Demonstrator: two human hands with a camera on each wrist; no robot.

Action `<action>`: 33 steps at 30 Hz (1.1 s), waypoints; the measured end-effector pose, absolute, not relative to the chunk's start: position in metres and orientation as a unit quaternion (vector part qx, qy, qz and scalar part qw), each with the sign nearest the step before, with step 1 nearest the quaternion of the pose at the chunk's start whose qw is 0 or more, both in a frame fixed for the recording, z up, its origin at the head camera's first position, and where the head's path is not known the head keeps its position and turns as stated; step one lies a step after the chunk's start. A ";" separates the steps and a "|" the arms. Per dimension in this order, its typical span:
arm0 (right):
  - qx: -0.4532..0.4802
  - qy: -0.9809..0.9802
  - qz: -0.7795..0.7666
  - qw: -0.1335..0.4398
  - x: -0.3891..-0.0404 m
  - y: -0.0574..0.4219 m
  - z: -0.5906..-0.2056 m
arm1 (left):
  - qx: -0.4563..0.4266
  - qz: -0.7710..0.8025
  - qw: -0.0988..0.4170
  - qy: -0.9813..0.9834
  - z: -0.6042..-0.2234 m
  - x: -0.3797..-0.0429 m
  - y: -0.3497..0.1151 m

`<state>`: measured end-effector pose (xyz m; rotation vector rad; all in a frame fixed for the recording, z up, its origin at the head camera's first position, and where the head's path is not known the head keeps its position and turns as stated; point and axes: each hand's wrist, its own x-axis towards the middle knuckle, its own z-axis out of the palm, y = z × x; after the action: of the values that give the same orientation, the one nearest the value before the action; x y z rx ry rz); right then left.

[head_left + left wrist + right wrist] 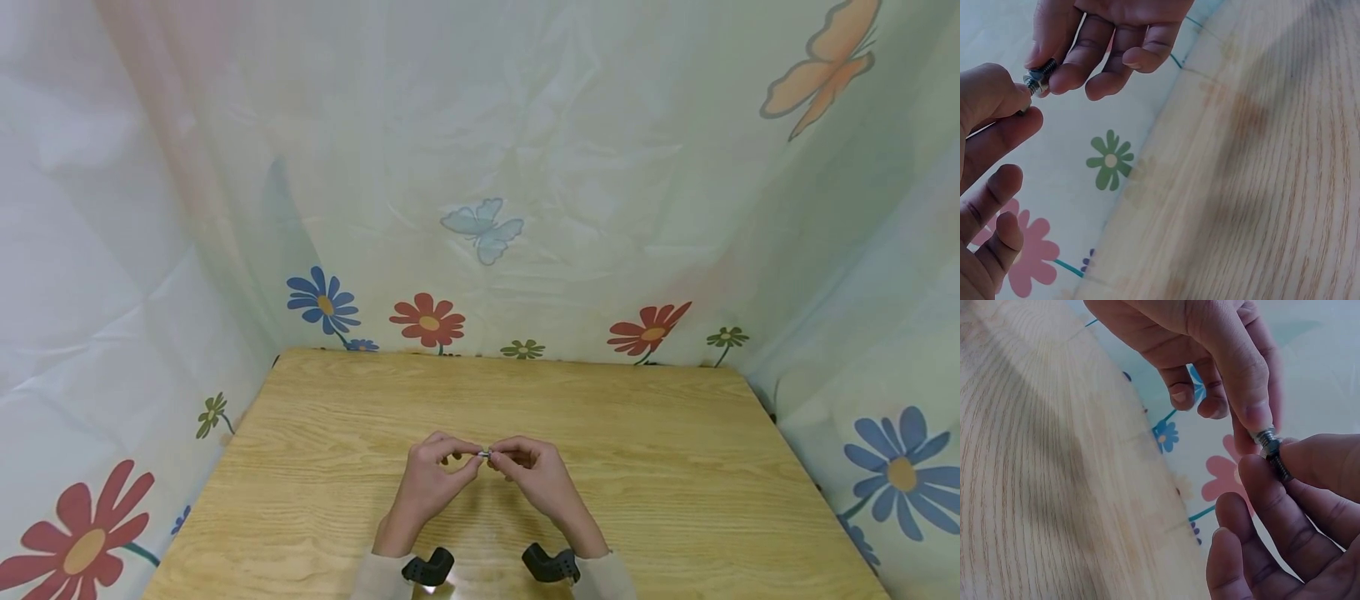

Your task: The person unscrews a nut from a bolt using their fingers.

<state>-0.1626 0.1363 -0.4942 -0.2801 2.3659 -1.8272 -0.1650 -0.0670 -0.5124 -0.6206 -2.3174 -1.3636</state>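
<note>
A small threaded metal bolt (1281, 467) bridges the fingertips of both hands above the table. Partway along it sits a metal nut (1270, 447), also seen in the left wrist view as a shiny nut (1037, 79). My left hand (431, 479) pinches one end of the bolt between thumb and index finger, hiding that end. From the other side, my right hand (543, 477) has its thumb and index fingertip at the nut and pinches it. The bolt's threaded end sticks out past the nut, between the right thumb and fingers. The other fingers of both hands are loosely bent.
A wooden table (337, 400) lies under both hands. Behind it and at both sides hangs a pale curtain (600, 208) printed with flowers and butterflies. Each wrist wears a dark camera on a strap, over light sleeves.
</note>
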 end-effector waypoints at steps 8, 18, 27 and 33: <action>-0.090 0.785 -0.610 0.060 -0.161 0.135 -0.495 | -0.213 -0.490 0.185 -0.825 -0.514 -0.164 -0.067; -0.103 0.776 -0.621 0.041 -0.160 0.134 -0.498 | -0.235 -0.485 0.213 -0.815 -0.517 -0.165 -0.066; -0.090 0.767 -0.634 0.028 -0.160 0.133 -0.497 | -0.225 -0.485 0.209 -0.819 -0.520 -0.165 -0.066; -0.060 0.788 -0.611 0.051 -0.162 0.133 -0.501 | -0.234 -0.489 0.222 -0.811 -0.519 -0.166 -0.065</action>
<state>-0.1617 0.1334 -0.5005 -0.1838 2.3971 -1.8588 -0.1659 -0.0653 -0.5188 -0.6457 -2.2401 -1.3508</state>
